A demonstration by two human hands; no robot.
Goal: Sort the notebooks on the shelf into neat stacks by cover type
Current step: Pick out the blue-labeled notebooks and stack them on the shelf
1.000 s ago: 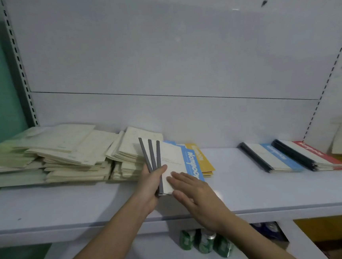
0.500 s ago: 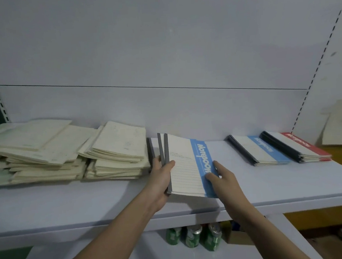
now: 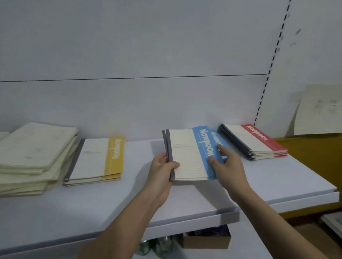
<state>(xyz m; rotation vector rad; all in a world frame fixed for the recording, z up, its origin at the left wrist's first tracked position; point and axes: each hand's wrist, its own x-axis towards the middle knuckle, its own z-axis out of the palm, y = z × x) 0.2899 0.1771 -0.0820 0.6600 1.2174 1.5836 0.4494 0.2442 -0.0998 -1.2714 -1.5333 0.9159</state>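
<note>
My left hand (image 3: pixel 162 168) grips the grey spine edge of a small bundle of blue-banded notebooks (image 3: pixel 189 154), held just above the white shelf (image 3: pixel 110 200). My right hand (image 3: pixel 225 161) presses with straight fingers on the blue band of the top cover. The bundle partly covers the blue stack (image 3: pixel 218 140) lying behind it. A red-banded stack (image 3: pixel 256 140) lies to the right. To the left sits a yellow-banded stack (image 3: pixel 98 158), and beyond it untidy piles of cream notebooks (image 3: pixel 27 156).
The shelf's right end (image 3: pixel 335 192) lies just past the red stack. A cream sheet (image 3: pixel 327 111) leans against the wall at far right. Green cans (image 3: pixel 155 248) and a cardboard box (image 3: pixel 204 242) sit under the shelf.
Both hands have carried the blue-banded bundle to the right, away from the yellow stack and up to the blue stack. The yellow stack is now uncovered.
</note>
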